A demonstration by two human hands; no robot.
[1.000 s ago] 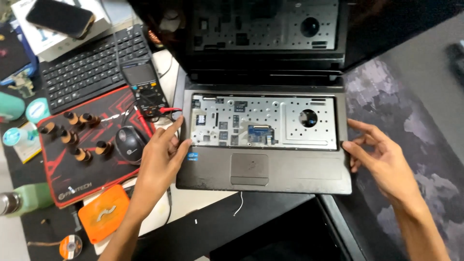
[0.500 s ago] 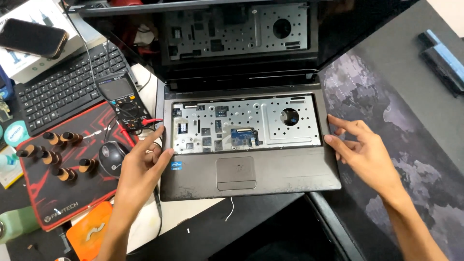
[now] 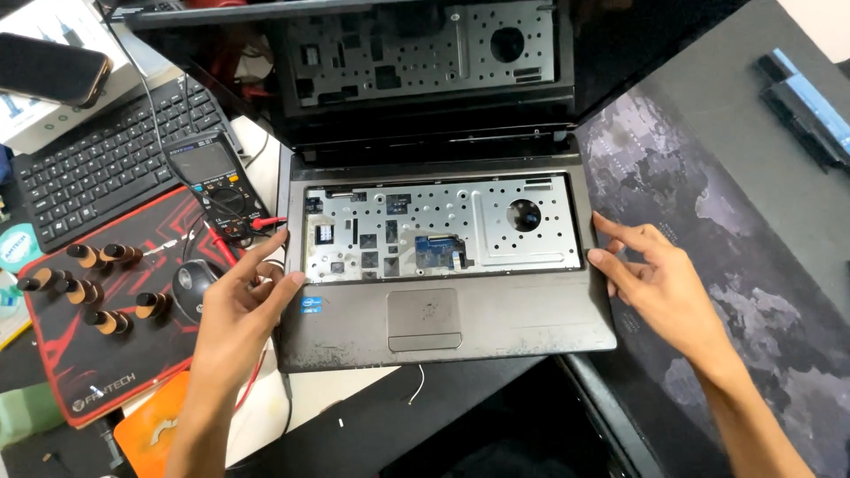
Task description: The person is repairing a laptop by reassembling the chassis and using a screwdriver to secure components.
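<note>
An open grey laptop (image 3: 522, 310) lies in front of me with its keyboard removed, so the perforated metal tray (image 3: 443, 232) shows. The dark screen (image 3: 425, 62) mirrors that tray. My left hand (image 3: 239, 301) rests against the laptop's left edge, fingers spread and touching the palm rest corner. My right hand (image 3: 660, 283) touches the right edge with fingertips extended. Neither hand holds anything.
A black keyboard (image 3: 106, 164) and a multimeter (image 3: 217, 186) with red leads lie to the left. A red and black pad (image 3: 97, 354) carries several screwdriver bits and a mouse (image 3: 190, 288). A phone (image 3: 49, 66) sits on a white box, a laptop battery (image 3: 810, 102) at far right on the dark mat (image 3: 761, 248).
The view has shifted so the laptop sits slightly left and lower in frame. Both hands stay at the laptop's sides, with the left now closer against its edge.
</note>
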